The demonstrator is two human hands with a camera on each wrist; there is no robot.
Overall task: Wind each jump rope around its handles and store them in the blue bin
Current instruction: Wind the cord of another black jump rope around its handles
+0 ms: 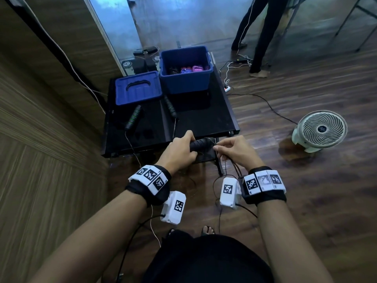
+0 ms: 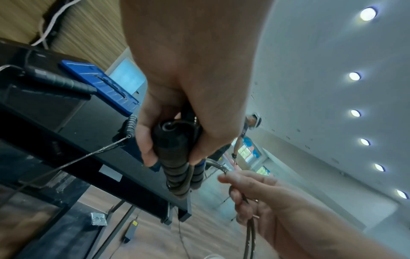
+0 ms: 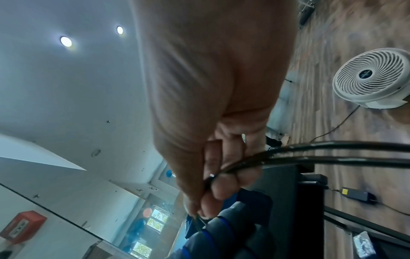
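My left hand (image 1: 182, 149) grips a pair of black jump-rope handles with blue rings (image 1: 201, 144) held together over the table's near edge; the left wrist view shows the handles (image 2: 177, 168) side by side in my fist. My right hand (image 1: 231, 149) pinches several strands of that rope's dark cord (image 1: 234, 167) right beside the handle ends, and the cord (image 3: 332, 152) trails back past my wrist. A second rope with green-ringed black handles (image 1: 133, 117) (image 1: 171, 107) lies unwound on the black table (image 1: 204, 119). The blue bin (image 1: 184, 82) at the back holds wound ropes.
The blue lid (image 1: 137, 89) lies flat left of the bin. A white floor fan (image 1: 322, 129) stands to the right on the wooden floor. Cables and a power strip (image 1: 227, 88) lie behind the table, where another person (image 1: 259, 37) stands. A wood-panelled wall runs along the left.
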